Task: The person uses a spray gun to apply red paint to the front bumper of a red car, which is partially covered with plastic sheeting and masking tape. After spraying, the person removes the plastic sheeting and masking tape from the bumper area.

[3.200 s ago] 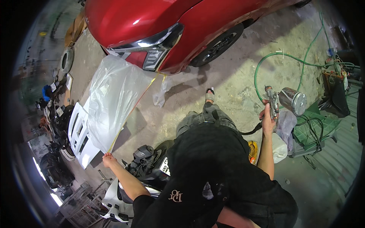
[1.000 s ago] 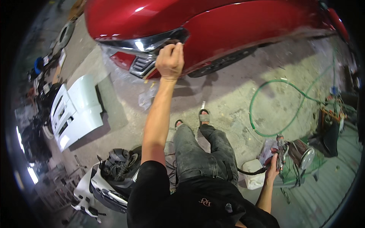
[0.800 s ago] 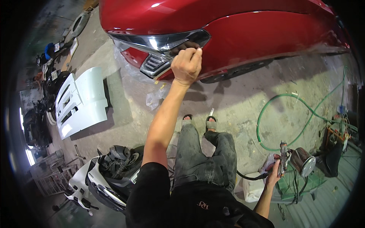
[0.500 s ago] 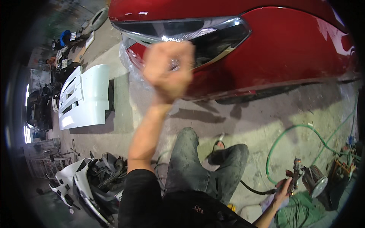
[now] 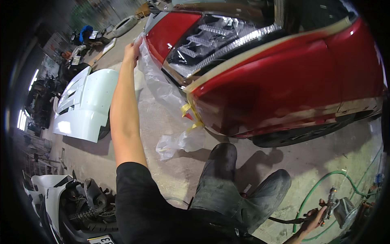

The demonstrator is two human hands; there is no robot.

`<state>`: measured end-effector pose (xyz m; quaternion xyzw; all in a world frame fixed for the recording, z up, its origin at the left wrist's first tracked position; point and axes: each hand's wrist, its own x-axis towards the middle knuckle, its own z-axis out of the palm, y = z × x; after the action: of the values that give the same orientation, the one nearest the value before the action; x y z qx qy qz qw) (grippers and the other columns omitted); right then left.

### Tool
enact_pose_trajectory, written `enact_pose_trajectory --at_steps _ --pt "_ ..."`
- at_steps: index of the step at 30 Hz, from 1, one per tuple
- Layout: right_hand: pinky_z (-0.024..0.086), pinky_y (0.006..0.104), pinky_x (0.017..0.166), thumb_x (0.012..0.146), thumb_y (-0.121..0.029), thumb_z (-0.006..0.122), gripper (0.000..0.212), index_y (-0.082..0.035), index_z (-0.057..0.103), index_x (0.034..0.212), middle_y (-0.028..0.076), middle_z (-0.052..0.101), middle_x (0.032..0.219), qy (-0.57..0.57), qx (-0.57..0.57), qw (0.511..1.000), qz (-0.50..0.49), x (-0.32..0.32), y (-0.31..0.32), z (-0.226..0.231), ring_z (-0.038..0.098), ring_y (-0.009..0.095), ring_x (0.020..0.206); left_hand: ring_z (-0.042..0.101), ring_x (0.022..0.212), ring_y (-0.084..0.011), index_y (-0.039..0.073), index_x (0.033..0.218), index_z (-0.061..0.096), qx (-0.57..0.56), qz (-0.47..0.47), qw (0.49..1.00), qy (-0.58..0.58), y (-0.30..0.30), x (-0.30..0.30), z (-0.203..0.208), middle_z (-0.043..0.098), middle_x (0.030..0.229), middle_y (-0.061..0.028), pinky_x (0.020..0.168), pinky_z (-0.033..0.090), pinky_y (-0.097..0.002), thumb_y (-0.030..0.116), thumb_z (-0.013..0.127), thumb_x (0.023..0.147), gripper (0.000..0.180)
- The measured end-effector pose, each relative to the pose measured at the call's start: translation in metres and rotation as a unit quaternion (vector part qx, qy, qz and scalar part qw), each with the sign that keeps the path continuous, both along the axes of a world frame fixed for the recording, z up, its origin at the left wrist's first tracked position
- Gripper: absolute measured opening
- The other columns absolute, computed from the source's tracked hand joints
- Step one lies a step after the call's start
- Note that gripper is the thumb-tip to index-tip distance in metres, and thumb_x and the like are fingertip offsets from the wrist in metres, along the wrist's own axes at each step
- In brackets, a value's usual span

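Note:
My left hand (image 5: 133, 52) reaches forward to the front corner of a red car and grips the edge of a clear plastic sheet (image 5: 162, 87). That sheet hangs down along the car's edge, with its lower end bunched near the floor. Yellow masking tape (image 5: 186, 109) shows at the bumper corner. Beside the sheet lie the headlight (image 5: 215, 42) and the glossy red panel (image 5: 268, 93). Low on the right, my right hand (image 5: 315, 221) is closed around a spray gun (image 5: 328, 207) with a grey cup (image 5: 345, 213), a black hose (image 5: 284, 221) running from it.
On the left, a white bumper-like panel (image 5: 91, 101) rests above the floor. A partly stripped white motorbike (image 5: 55, 199) stands at the lower left. A green hose (image 5: 302, 207) loops over the floor at the right. The car's wheel (image 5: 300, 136) shows below its body.
My left hand has moved left and forward from in front of the headlight to the plastic sheet's edge. The view has shifted along the car. The spray gun stays in my right hand.

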<state>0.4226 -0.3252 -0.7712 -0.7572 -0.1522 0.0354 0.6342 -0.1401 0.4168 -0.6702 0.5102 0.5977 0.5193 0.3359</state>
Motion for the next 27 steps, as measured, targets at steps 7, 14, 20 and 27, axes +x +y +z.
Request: enact_pose_trajectory --at_steps 7,14,20,27 --pt "0.035 0.0223 0.042 0.105 -0.035 0.055 0.039 0.0 0.059 0.122 0.008 0.067 0.111 -0.019 -0.041 0.999 -0.028 -0.029 0.008 0.034 0.043 0.005 0.047 0.069 0.096 -0.0272 -0.004 0.112 0.064 0.097 0.039 0.918 -0.382 0.003 -0.083 -0.081 0.07 0.106 -0.0144 0.09 0.055 -0.0412 0.011 0.057 0.097 0.023" --pt "0.036 0.0225 0.044 0.104 -0.037 0.056 0.038 -0.001 0.06 0.118 0.007 0.067 0.109 -0.026 -0.018 0.999 -0.032 -0.048 0.016 0.043 0.045 0.006 0.048 0.067 0.106 -0.0348 -0.003 0.118 0.062 0.168 -0.044 0.751 -0.637 -0.05 -0.102 -0.15 0.067 0.119 -0.0195 0.108 0.046 -0.0512 0.02 0.05 0.098 0.032" --pt "0.031 0.0225 0.043 0.105 -0.039 0.054 0.038 -0.004 0.062 0.117 0.002 0.062 0.086 -0.049 -0.046 0.997 -0.041 -0.069 0.031 0.059 0.043 0.005 0.046 0.047 0.063 -0.0107 0.006 0.12 0.063 0.198 -0.283 0.747 -0.568 -0.147 -0.086 -0.14 0.067 0.106 -0.0126 0.062 0.047 -0.0249 0.037 0.052 0.103 0.036" --pt "0.029 0.0229 0.04 0.105 -0.037 0.052 0.04 -0.002 0.062 0.12 0.003 0.061 0.092 -0.058 -0.053 0.997 -0.024 -0.067 0.016 0.052 0.045 0.005 0.045 0.06 0.069 -0.011 -0.003 0.107 0.07 0.119 -0.22 0.936 0.249 -0.297 -0.027 -0.166 0.071 0.088 -0.0119 0.059 0.047 -0.0286 0.018 0.077 0.082 0.033"
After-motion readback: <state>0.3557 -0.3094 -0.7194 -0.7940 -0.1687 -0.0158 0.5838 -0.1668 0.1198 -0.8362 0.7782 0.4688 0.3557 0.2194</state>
